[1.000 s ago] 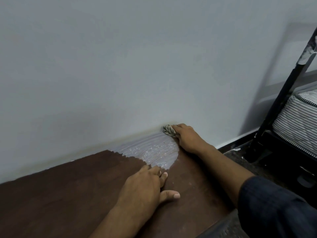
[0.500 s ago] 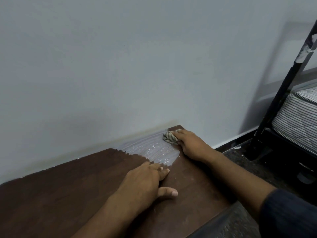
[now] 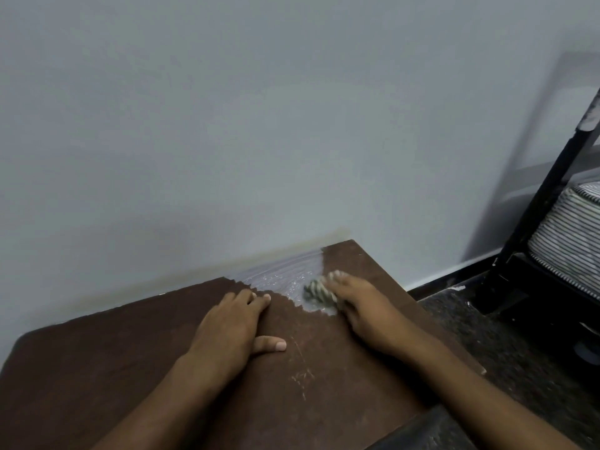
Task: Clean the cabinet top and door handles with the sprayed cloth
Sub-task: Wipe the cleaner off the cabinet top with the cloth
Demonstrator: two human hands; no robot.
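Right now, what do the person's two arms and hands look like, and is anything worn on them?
Both forearms show bare, with no sleeve visible. The left hand and right hand wear no gloves; no rings or watch can be seen. Short, pale fingernails show on the left thumb and fingertips.

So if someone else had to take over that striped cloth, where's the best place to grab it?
Probably the bunched end of the striped cloth that sticks out left of the right hand, pinched from above on the wall side. It lies flat on the cabinet top, and the right hand covers the rest.
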